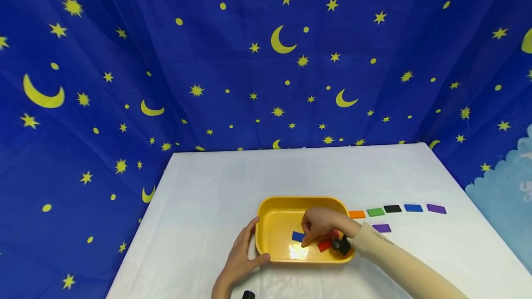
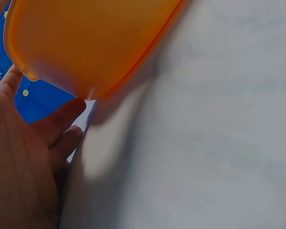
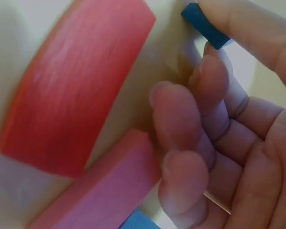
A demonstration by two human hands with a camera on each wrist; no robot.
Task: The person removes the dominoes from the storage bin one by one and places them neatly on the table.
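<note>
White table (image 1: 208, 188): yellow tray (image 1: 270, 216) steadied by open left hand (image 1: 241, 257), right hand (image 1: 320, 227) pinching blue tile (image 1: 297, 236).

Both hands are bare. The right arm (image 1: 399, 262) wears a snug cream sleeve reaching the wrist, with faint small dark print near the cuff. A black wrist camera (image 1: 341, 245) sits at that cuff; the left forearm is uncovered.

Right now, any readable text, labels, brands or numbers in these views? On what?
None readable. The yellow tray, the coloured tiles and the white table carry no print. The blue backdrop shows only stars and moons. Faint marks on the pale-blue cloud panel at the right edge are too blurred to read.
</note>
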